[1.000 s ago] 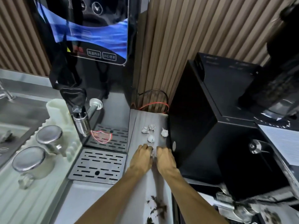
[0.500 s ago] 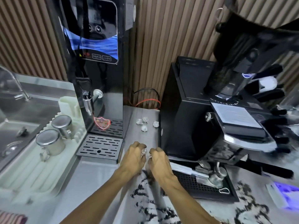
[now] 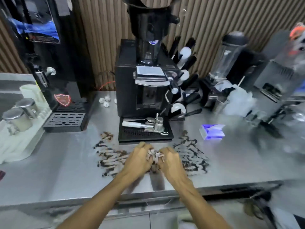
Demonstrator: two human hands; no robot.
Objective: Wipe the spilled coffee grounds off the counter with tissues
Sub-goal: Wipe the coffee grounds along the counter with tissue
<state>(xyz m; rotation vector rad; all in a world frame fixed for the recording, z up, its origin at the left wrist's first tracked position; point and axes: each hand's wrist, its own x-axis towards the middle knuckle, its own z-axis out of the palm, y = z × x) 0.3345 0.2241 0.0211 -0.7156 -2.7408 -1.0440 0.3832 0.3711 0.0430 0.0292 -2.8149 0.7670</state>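
Dark coffee grounds [image 3: 109,156] are smeared in streaks over the steel counter [image 3: 57,162], left and right of my hands. My left hand [image 3: 139,160] and my right hand [image 3: 170,161] sit side by side in the middle of the spill, in front of the grinder's drip tray. Both grip one crumpled, stained tissue [image 3: 154,154] bunched between their fingers. More grounds [image 3: 189,154] lie to the right. Several small white tissue balls [image 3: 104,100] lie at the back, between the two black machines.
A black coffee grinder [image 3: 145,90] with its drip tray [image 3: 145,133] stands straight ahead. A hot-water dispenser [image 3: 49,63] with a slotted tray is at the left, metal jugs [image 3: 14,118] on a white rack beside it. A tissue pack [image 3: 212,131] lies right, blender and machines behind.
My hands have drawn back from the gap between the machines to the front of the counter, carrying the tissue onto the grounds. The view pulled back and widened.
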